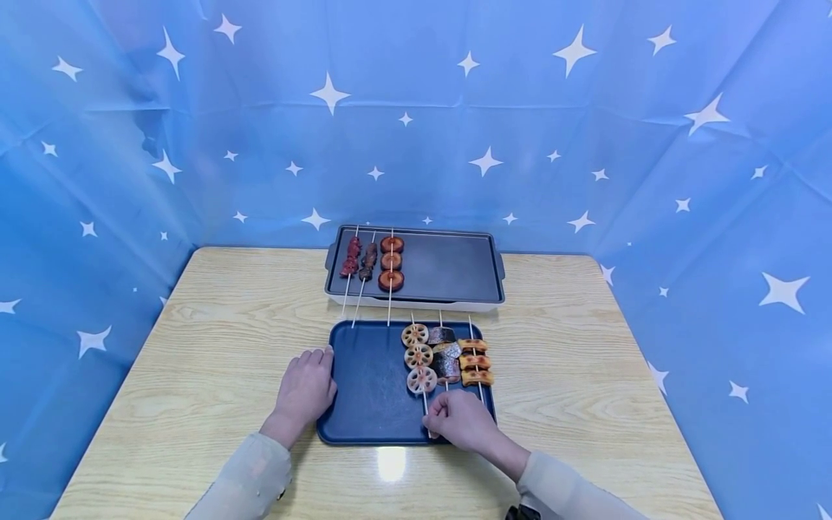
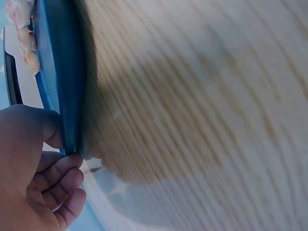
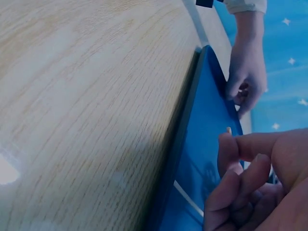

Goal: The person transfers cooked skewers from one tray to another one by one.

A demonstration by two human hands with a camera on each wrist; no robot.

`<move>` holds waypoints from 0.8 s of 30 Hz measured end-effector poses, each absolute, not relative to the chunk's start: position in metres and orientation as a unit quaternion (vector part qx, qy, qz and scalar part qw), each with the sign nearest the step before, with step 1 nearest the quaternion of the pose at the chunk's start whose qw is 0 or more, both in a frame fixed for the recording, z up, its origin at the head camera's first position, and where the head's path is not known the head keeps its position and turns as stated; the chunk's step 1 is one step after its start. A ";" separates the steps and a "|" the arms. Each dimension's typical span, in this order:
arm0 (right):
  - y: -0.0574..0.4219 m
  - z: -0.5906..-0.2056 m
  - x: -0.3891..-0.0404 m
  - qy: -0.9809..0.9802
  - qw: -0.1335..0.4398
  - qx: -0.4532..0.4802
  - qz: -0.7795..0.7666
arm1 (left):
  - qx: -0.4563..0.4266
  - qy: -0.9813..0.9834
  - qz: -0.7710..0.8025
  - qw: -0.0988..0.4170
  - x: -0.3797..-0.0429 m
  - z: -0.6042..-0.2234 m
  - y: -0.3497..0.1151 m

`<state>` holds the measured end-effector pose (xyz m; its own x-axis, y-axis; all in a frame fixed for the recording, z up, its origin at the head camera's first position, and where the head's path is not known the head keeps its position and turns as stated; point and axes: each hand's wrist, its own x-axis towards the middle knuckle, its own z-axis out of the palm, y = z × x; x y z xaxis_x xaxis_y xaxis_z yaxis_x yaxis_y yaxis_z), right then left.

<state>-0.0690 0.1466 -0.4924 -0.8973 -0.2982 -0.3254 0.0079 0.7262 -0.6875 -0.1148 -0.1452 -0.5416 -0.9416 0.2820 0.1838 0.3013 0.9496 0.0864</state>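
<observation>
My right hand (image 1: 463, 420) pinches the lower end of the lotus root skewer (image 1: 419, 356) between thumb and fingers, over the blue tray (image 1: 367, 383). In the right wrist view, a stick tip (image 3: 229, 130) pokes out from that hand's fingertips. Beside it on the tray's right side lie a fish-skin-like skewer (image 1: 445, 361) and a skewer of yellow, browned pieces (image 1: 476, 362). With thumb and fingertips my left hand (image 1: 305, 390) grips the tray's left rim, as the left wrist view shows at the blue edge (image 2: 72, 110).
Behind the tray stands a dark grill plate (image 1: 448, 267) on a white base. On its left part lie a red meat skewer (image 1: 350, 258), a dark meat skewer (image 1: 368, 261) and a skewer of round brown slices (image 1: 391, 261). A starry blue curtain (image 1: 403, 159) surrounds the wooden table (image 1: 227, 325).
</observation>
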 end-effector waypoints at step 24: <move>0.135 -0.500 -0.075 0.898 0.233 -0.061 -0.369 | -0.146 -0.984 -0.057 0.083 -0.115 -0.541 -0.144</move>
<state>-0.0751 0.1347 -0.4998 -0.8844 -0.2812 -0.3724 0.0619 0.7202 -0.6909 -0.1146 -0.1445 -0.5409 -0.9435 0.2784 0.1796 0.2972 0.9508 0.0877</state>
